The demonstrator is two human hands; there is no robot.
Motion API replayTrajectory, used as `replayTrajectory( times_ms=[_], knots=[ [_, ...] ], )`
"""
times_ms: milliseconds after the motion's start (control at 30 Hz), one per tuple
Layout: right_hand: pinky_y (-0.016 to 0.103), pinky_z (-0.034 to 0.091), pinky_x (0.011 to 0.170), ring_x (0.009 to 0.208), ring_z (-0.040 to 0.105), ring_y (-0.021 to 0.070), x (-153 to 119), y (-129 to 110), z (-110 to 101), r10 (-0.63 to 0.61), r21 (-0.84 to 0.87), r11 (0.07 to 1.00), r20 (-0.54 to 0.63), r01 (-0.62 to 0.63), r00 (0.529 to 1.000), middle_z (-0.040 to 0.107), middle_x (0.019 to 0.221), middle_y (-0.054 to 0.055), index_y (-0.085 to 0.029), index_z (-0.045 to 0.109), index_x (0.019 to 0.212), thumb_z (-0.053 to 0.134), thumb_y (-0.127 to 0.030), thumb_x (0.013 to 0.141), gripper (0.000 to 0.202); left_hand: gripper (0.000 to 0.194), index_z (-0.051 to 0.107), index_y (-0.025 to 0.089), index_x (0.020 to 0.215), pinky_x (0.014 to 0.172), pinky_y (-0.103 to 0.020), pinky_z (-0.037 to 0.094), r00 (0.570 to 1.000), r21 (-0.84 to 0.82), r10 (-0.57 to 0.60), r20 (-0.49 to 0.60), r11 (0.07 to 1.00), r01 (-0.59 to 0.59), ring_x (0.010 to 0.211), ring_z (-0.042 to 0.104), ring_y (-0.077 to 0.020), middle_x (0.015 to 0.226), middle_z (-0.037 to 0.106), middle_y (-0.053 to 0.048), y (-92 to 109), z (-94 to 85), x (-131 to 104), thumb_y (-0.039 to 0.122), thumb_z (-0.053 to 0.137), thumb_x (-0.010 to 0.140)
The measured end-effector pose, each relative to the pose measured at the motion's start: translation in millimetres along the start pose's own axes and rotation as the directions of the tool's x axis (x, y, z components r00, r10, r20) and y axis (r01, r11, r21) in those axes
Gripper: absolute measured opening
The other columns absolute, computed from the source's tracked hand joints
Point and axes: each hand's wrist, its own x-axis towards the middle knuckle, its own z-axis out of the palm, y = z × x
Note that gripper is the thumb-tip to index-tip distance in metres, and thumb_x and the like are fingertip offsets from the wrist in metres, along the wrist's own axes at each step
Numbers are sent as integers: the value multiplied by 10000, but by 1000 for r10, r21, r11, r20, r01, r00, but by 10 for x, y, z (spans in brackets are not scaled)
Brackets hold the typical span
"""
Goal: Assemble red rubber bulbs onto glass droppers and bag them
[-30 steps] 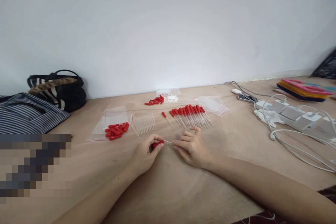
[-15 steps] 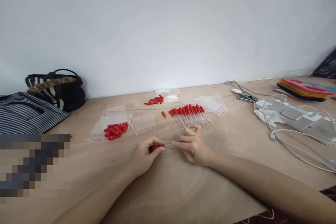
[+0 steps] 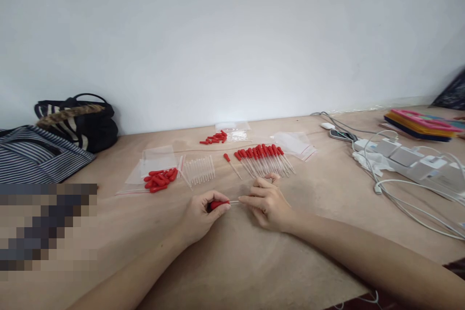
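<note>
My left hand (image 3: 203, 215) pinches a red rubber dropper bulb (image 3: 219, 204) between thumb and fingers. From the bulb's right end a thin clear pipette tube (image 3: 234, 202) runs into the fingers of my right hand (image 3: 267, 202), which are closed around it; its far end is hidden there. Just beyond my right hand lies a row of droppers (image 3: 263, 157) with red bulbs, and one single dropper (image 3: 231, 164) rests to its left. Several bare clear tubes (image 3: 199, 170) lie beyond my left hand. A heap of loose red bulbs (image 3: 160, 180) sits farther left on a plastic bag.
Smaller red bulbs (image 3: 214, 138) and thin tubes (image 3: 239, 135) lie near the wall. An emptied zip bag (image 3: 294, 145) is at the back. Chargers on a power strip (image 3: 417, 162) with cables stand right, beside stacked coloured sheets (image 3: 421, 123). Bags (image 3: 83, 123) stand left.
The bulb and my left hand have shifted very slightly to the right along with the tube. Both hands keep the same hold, and the things on the table look unchanged.
</note>
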Motion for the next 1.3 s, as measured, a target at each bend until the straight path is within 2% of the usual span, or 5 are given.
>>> replayTrajectory(
  times_ms=[567, 933, 1100, 1200, 1300],
  knots=[
    [379, 218, 754, 709, 427, 145, 0, 5, 107, -6, 38, 999, 50, 4, 999, 571, 623, 1, -221, 649, 907, 467, -109, 732, 276, 151, 648, 165, 702, 512, -230, 451, 998, -65, -39, -40, 997, 37, 529, 551, -128, 587, 641, 1, 58, 79, -19, 307, 632, 656],
    [366, 209, 753, 706, 424, 138, 21, -9, 140, 16, 88, 996, 14, -17, 1000, 564, 601, -2, -207, 658, 837, 473, -106, 747, 230, 146, 645, 160, 710, 568, -244, 472, 999, -64, -43, -6, 997, 43, 598, 587, -145, 662, 669, -13, 87, 75, -14, 300, 617, 680],
    [366, 193, 773, 725, 438, 133, 52, -11, 99, 18, 52, 998, 53, -21, 998, 599, 638, -7, -219, 653, 850, 481, -151, 781, 197, 177, 626, 183, 798, 615, -260, 477, 998, 0, -52, 35, 999, 52, 638, 592, -150, 692, 654, 2, 111, 36, -11, 326, 604, 695],
    [366, 183, 774, 728, 444, 132, 64, -1, 60, 41, 25, 999, 60, -42, 997, 615, 649, -10, -222, 650, 848, 492, -190, 799, 168, 317, 571, 196, 939, 699, -292, 483, 998, -28, -56, 27, 998, 57, 731, 607, -170, 770, 653, -3, 81, 2, -7, 322, 651, 659],
    [361, 180, 772, 730, 448, 130, 60, 14, 42, 62, 7, 998, 66, -63, 996, 614, 644, -12, -224, 649, 844, 498, -188, 800, 162, 269, 577, 175, 891, 690, -287, 481, 1000, -74, -28, 12, 997, 29, 738, 600, -169, 778, 645, -19, 48, -9, 2, 316, 643, 671]
  ],
)
